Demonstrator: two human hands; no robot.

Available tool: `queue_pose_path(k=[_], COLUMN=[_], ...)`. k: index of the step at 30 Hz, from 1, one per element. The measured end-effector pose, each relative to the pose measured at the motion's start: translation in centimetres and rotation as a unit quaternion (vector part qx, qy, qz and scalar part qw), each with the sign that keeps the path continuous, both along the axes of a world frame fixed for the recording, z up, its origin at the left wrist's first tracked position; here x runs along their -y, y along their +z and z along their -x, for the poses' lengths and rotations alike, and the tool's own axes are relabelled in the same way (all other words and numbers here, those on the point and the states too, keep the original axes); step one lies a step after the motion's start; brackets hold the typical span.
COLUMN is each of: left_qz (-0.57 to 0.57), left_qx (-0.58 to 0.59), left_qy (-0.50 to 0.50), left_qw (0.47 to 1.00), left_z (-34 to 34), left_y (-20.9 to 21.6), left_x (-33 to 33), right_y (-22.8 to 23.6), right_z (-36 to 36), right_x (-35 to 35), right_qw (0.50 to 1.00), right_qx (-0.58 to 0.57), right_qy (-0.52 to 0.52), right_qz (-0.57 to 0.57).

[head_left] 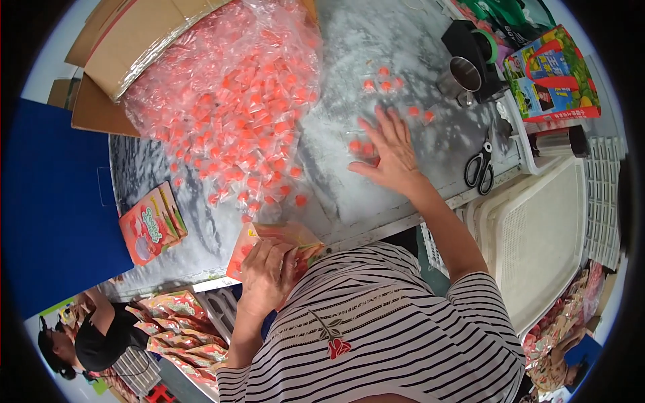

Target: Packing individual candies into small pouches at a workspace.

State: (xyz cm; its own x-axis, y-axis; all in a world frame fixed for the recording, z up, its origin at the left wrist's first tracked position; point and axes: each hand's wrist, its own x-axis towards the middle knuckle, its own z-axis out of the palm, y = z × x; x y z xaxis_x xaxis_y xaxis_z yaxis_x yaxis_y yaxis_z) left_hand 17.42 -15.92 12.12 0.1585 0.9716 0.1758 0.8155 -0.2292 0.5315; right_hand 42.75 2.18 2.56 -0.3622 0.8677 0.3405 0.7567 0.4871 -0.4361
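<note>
My left hand (264, 274) grips a pink printed pouch (238, 252) at the table's near edge, fingers wrapped over its side. The pouch's mouth seems to gape toward the table; its inside is hidden from me. Over the table to the right, my right hand (393, 154) is stretched out with its fingers apart, slightly blurred. By its fingertips lie a few red, clear-wrapped candies (355, 146), and several more candies (385, 86) sit farther off. A big heap of the same wrapped candies (255, 114) spills from a cardboard box (104, 111) at the far left.
Flat pouches (149, 225) lie stacked at the left beside a blue panel (60, 201). Scissors (480, 168), a metal cup (462, 77) and a black tape dispenser (470, 50) are at the right. Pale trays (537, 235) stand beyond the edge, filled pouches (181, 329) lower left. Other people work nearby.
</note>
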Motion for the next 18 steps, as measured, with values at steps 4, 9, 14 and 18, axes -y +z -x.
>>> queue_pose_path(k=[4,9,14,18], left_qz=[0.019,0.007,0.012,-0.008], left_qx=[0.018,0.027,0.022,0.035], left_qy=[0.016,0.016,-0.001,-0.002], left_qw=[1.000,0.999,1.000,0.999], left_z=[0.1,0.6,1.0,0.9], left_y=[0.2,0.7,0.8,-0.3], left_x=[0.5,0.3,-0.4,-0.7], right_y=[-1.4,-1.6,-1.0,0.9], right_z=[1.1,0.6,0.9,2.5], right_x=[-0.2,0.7,1.3,1.8], right_qw=[0.994,0.987,0.988,0.944], right_qx=[0.033,0.032,-0.089,-0.250], right_qy=[0.090,0.144,0.117,0.018], right_qz=[-0.053,-0.063,-0.048,0.213])
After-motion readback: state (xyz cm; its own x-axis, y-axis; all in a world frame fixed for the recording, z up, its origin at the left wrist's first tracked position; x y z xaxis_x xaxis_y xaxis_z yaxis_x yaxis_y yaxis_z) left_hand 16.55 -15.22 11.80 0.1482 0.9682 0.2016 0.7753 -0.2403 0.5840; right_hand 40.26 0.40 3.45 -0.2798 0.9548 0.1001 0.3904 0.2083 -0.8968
